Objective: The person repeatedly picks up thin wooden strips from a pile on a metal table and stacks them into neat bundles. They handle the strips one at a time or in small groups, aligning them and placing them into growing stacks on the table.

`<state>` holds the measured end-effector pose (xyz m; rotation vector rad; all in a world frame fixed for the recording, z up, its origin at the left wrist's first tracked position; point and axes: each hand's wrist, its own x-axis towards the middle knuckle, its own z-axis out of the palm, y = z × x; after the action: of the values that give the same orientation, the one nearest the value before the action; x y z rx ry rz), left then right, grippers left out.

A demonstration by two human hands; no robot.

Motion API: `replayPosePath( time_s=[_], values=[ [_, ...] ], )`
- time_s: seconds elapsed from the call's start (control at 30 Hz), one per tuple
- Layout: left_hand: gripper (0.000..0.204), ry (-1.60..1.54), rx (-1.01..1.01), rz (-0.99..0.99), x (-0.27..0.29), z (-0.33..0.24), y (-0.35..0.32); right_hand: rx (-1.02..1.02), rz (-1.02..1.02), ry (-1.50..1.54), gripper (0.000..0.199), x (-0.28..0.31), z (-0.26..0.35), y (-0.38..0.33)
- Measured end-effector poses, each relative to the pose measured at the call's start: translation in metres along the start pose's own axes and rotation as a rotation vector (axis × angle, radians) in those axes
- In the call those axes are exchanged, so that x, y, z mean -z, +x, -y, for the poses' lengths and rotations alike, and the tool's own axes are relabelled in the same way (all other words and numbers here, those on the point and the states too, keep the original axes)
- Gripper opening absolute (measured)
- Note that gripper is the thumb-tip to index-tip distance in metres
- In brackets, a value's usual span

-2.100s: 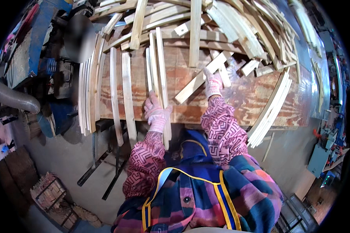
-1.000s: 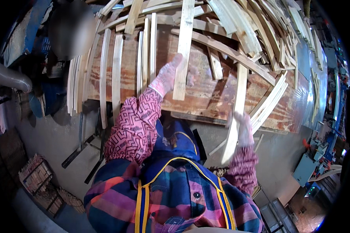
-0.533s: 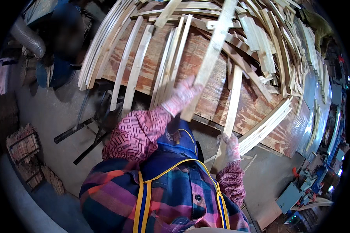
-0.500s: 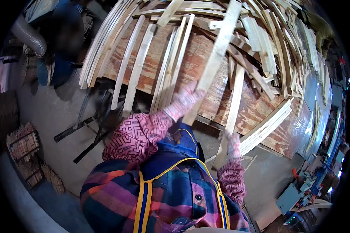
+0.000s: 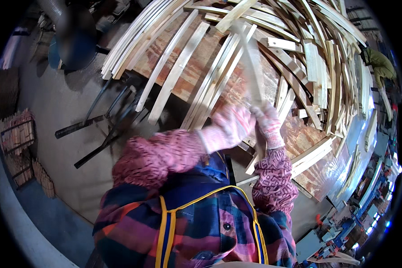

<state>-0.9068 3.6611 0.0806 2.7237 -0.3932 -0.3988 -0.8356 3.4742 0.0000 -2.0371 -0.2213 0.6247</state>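
Note:
A pale wooden strip (image 5: 251,62), smeared by motion, stands out over the table from between my two gloved hands. My right hand (image 5: 269,124) is closed round its near part, and its lower end shows below the glove. Beside it, my left hand (image 5: 230,126) is closed against the same strip, its fingers touching or almost touching the right glove; blur softens them. Left of my left hand, several narrow strips (image 5: 212,78) lie side by side, jutting past the table's near edge. Close to my right hand lies a short bundle of strips (image 5: 311,154).
A reddish plywood tabletop (image 5: 183,82) carries the wood, with a tangled heap of strips (image 5: 319,67) at the right. Black metal legs (image 5: 105,129) stick out at lower left. Bundled wood pieces (image 5: 17,134) stand on the floor. Another person (image 5: 380,67) bends at the far right.
My right hand has moved up and inward, leaving the strip it touched before. My left hand has moved right to meet it, and the held strip has swung more upright.

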Motion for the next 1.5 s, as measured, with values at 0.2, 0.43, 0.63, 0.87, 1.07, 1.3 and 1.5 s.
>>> replayPosePath(
  time_s=[0.2, 0.43, 0.63, 0.87, 1.07, 1.3, 1.5],
  values=[
    [0.026, -0.08, 0.248, -0.009, 0.007, 0.105, -0.047, 0.974, -0.038, -0.585, 0.036, -0.028, 0.099, 0.039],
    [0.044, -0.275, 0.843, -0.248, -0.136, 0.191, -0.12, -0.146, -0.654, -0.448, 0.051, 0.002, -0.02, -0.014],
    [0.064, -0.307, 0.928, -0.284, -0.164, 0.223, -0.078, -0.182, -0.296, -0.24, 0.06, -0.094, -0.006, 0.004],
    [0.104, -0.098, 0.984, -0.054, -0.113, 0.205, -0.042, -0.2, 0.031, -0.647, 0.046, -0.127, 0.074, 0.101],
    [0.111, -0.213, 1.081, -0.118, -0.117, 0.215, -0.033, -0.369, 0.229, -0.806, 0.027, -0.119, 0.122, 0.143],
    [0.08, -0.336, 1.145, 0.037, -0.109, 0.215, -0.012, -0.464, -0.033, -0.439, 0.041, -0.107, 0.082, 0.155],
    [0.07, -0.123, 1.078, 0.045, -0.103, 0.24, -0.024, -0.087, 0.068, -0.484, 0.027, -0.071, 0.121, 0.148]
  ],
)
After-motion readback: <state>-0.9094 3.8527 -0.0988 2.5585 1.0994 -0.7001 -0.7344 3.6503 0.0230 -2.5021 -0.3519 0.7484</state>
